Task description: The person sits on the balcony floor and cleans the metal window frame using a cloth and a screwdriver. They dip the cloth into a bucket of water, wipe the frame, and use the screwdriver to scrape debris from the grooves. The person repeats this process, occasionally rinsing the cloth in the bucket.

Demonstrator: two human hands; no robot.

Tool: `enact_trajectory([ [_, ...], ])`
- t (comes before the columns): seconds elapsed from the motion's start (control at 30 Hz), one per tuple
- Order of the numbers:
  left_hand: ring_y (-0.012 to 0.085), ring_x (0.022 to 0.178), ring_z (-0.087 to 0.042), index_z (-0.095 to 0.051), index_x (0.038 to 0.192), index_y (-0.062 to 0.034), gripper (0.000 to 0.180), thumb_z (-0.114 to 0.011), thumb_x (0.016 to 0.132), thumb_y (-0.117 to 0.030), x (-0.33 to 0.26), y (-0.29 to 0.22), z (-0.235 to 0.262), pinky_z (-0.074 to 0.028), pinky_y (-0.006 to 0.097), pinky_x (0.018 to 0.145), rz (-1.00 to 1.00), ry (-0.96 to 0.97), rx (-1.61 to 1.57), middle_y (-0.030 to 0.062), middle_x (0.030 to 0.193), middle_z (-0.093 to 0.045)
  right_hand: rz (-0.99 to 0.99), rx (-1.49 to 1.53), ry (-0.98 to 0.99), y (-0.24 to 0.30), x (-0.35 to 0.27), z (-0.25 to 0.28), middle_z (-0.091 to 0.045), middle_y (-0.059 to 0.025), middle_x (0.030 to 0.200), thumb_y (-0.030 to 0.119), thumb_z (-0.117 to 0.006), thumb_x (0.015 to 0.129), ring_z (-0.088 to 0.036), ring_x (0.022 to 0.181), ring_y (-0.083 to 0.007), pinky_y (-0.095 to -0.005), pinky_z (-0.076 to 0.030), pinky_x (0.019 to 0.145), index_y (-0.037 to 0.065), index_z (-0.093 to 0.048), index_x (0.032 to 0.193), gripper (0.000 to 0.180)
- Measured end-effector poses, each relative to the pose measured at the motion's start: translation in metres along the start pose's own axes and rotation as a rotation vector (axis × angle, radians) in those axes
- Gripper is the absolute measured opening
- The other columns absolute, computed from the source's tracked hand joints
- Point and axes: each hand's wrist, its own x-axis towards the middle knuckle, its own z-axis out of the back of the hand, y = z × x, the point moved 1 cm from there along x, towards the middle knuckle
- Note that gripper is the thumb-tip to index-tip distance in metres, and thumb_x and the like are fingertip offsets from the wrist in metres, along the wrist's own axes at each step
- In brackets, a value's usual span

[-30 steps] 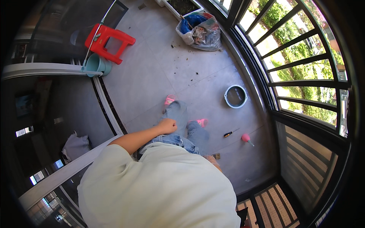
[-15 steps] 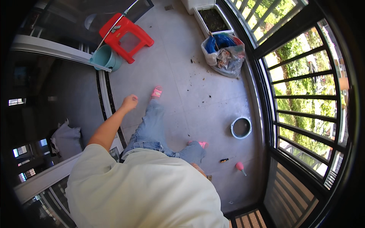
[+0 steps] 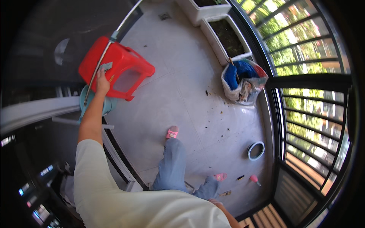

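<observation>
My left hand [image 3: 102, 83] reaches over the seat of a red plastic stool [image 3: 91, 60]. Its fingertips are together at a small grey-green cloth-like piece [image 3: 107, 66] and appear closed on its edge. Along that hand runs a long metal pole [image 3: 99, 62], its lower end in a teal bucket [image 3: 109, 105]. My right hand [image 3: 215, 201] is low beside my thigh, mostly hidden by my shirt, so its fingers do not show. Near it on the floor lies a flat wooden-handled tool [image 3: 225, 193], too small to name.
An open bag of waste [image 3: 243, 91] stands by the white planter boxes [image 3: 213, 38], with dark crumbs scattered nearby. Along the barred window side are a round blue-rimmed basin [image 3: 256, 151], a small yellow-black tool [image 3: 240, 177] and a pink rubber blower [image 3: 254, 178]. A door track [image 3: 118, 154] crosses the left.
My left arm has stretched forward and left, bringing the hand from above the floor to the piece on the stool. The view has shifted toward the stool and bucket.
</observation>
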Motion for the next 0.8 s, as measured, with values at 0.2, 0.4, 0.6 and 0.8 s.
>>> enact_trajectory([
  [0.2,0.0399,0.128,-0.039,-0.034,0.142,-0.0109,0.071,-0.066,0.08,-0.011,0.037,0.087,-0.046,-0.037,0.043,0.104,-0.018,0.289,0.109,0.0242,0.142,-0.035,-0.001,0.133,-0.059,0.012,-0.006,-0.022,-0.064,-0.0049,0.118,0.02,-0.044,0.09,-0.059,0.11,-0.023,-0.033,-0.048,0.089,0.012,-0.068,0.106,0.03],
  [0.4,0.0403,0.093,-0.058,-0.065,0.102,0.0009,0.028,-0.058,0.083,-0.019,0.028,0.032,-0.049,-0.045,0.046,0.085,0.172,0.06,0.074,0.0223,0.097,-0.063,-0.085,0.404,-0.101,0.019,0.003,-0.066,-0.066,-0.0059,0.111,0.018,-0.049,0.087,-0.062,0.105,-0.0236,-0.0343,-0.05,0.083,0.011,-0.069,0.101,0.026],
  [0.6,0.0347,0.092,-0.057,-0.062,0.101,0.0072,0.031,-0.05,0.087,-0.018,-0.067,-0.11,-0.047,-0.044,0.04,0.085,0.043,0.128,-0.492,0.0215,0.104,-0.062,-0.056,0.524,-0.161,0.0,0.043,-0.108,-0.068,-0.0069,0.105,0.016,-0.054,0.084,-0.064,0.099,-0.0241,-0.0357,-0.052,0.077,0.01,-0.071,0.096,0.022],
  [0.8,0.0141,0.093,-0.054,-0.06,0.101,0.0044,0.024,-0.048,0.084,-0.007,-0.239,-0.364,-0.02,-0.042,0.028,0.084,0.094,0.738,-0.918,0.0078,0.106,-0.064,0.058,0.584,-0.364,-0.058,0.074,-0.12,-0.069,-0.0117,0.1,0.014,-0.057,0.082,-0.066,0.095,-0.0289,-0.0395,-0.053,0.077,0.009,-0.072,0.094,0.02],
])
